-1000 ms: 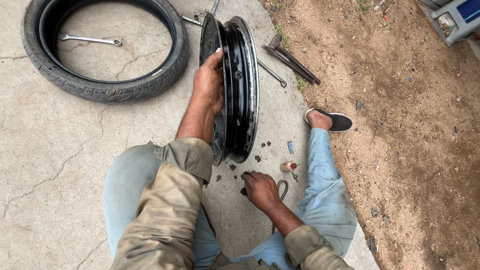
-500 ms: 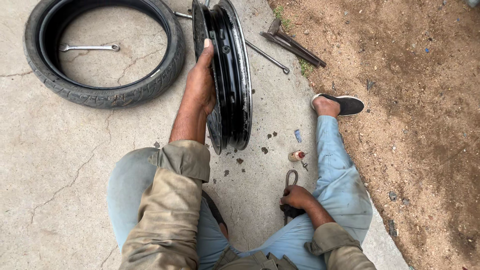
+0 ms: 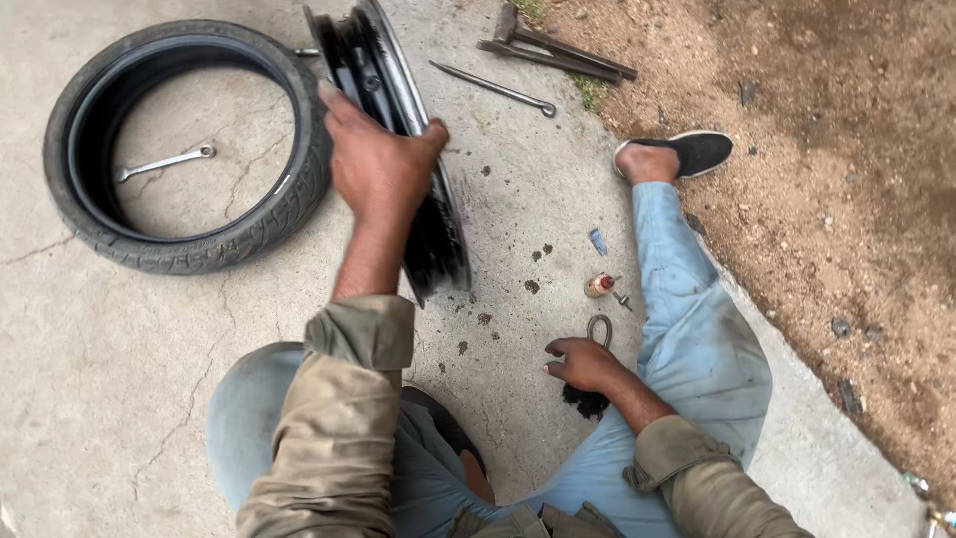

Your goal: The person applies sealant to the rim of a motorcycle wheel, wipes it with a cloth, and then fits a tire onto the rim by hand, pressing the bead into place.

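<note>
— Since a moment ago the rim [image 3: 408, 169] has tipped over to the left, hasn't it? And the right hand [image 3: 583, 364] has dropped lower, near the knee.

— Yes, it leans now with its top toward the tyre. Start close in: what is that right hand doing?

— It rests low on the concrete floor [image 3: 129, 379] between the legs, fingers curled loosely over something dark; I cannot tell whether it truly grips it. A small metal ring [image 3: 599, 329] lies just beyond the knuckles.

— And past the ring?

— A little bottle with a red cap [image 3: 597, 286], then a blue scrap [image 3: 597, 241], both beside the right leg in light blue trousers.

— The left hand [image 3: 378, 164]?

— Farther out, clamped over the upper edge of the black rim, fingers wrapped across one side and thumb on the other. The rim stands on its edge on the floor, tilted.

— What is to the left of it?

— The black tyre [image 3: 184, 149], lying flat, touching or nearly touching the rim, with a spanner [image 3: 164, 161] inside its ring.

— Farthest off?

— A long thin bar [image 3: 493, 88] and a hammer-like tool [image 3: 553, 50] by the dirt edge, and the shoe [image 3: 697, 149] at the right.
</note>
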